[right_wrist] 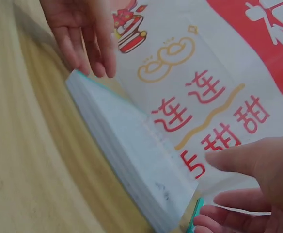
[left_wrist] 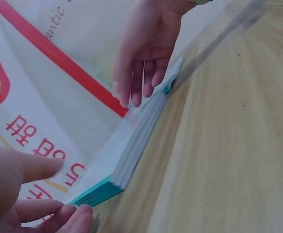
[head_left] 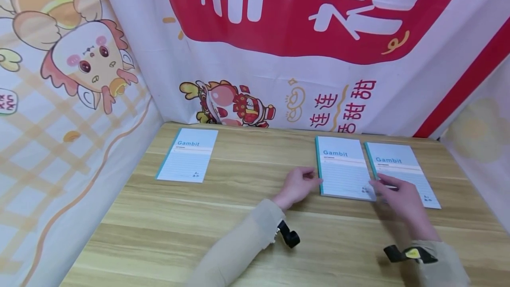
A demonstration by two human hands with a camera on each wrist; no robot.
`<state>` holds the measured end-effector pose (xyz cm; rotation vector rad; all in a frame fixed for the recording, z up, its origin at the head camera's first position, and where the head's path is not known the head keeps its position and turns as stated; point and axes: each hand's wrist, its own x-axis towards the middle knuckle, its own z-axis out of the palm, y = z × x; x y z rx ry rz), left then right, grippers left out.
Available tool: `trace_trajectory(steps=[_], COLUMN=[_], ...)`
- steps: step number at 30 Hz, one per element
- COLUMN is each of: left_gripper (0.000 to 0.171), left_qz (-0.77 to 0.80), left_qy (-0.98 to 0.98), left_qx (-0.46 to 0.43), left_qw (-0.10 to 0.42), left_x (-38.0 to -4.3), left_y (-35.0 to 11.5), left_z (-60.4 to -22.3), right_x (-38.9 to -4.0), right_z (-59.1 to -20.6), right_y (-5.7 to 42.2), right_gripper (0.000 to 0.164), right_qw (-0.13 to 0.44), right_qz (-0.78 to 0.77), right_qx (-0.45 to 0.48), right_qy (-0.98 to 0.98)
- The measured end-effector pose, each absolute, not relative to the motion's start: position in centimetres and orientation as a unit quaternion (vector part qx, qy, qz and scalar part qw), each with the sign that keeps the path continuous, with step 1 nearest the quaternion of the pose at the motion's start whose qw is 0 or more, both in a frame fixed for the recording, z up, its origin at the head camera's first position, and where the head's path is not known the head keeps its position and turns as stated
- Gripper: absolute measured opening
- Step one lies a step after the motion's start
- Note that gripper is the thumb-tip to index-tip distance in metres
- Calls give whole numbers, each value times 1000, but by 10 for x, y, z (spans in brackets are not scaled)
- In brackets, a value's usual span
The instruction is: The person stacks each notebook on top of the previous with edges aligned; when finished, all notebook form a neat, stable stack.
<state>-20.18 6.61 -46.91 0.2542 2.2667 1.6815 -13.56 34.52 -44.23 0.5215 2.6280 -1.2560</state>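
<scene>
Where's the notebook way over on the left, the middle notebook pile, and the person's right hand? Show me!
Left notebook (head_left: 188, 155): head view, middle of its front cover.
Middle notebook pile (head_left: 343, 168): head view, middle of its top cover.
Right hand (head_left: 405, 200): head view, back of the hand.

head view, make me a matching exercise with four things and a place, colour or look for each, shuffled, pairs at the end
1. left hand
2. notebook spines
3. table
4. right hand

a. wood-grained
b. by the right edge of the middle notebook stack
c. teal
d. by that stack's left edge

Pairs: 1-d, 2-c, 3-a, 4-b
</scene>
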Motion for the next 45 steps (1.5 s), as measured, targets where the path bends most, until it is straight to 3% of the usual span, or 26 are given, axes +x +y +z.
trace_trajectory(steps=[4,13,24,30,45], left_gripper=[52,56,76,81,94], left_qz=[609,614,512,456,218], left_qy=[777,775,845,875,966], left_qx=[83,111,143,148,136], left_qw=[139,101,57,73,3], left_x=[-204,-209,-201,-179,-154], left_y=[50,3,-75,-122,-234], left_z=[-457,-435,-429,-431,-430], right_x=[-135,-134,-139,-140,-134], right_z=[-432,-406,-395,-415,-456], right_y=[340,321,282,254,129], right_gripper=[93,78,74,69,61], right_qw=[44,-33,-24,-22,34], right_qz=[-436,-487,-501,-475,-437], right_qx=[165,157,102,22,-175], right_qy=[883,859,859,879,881])
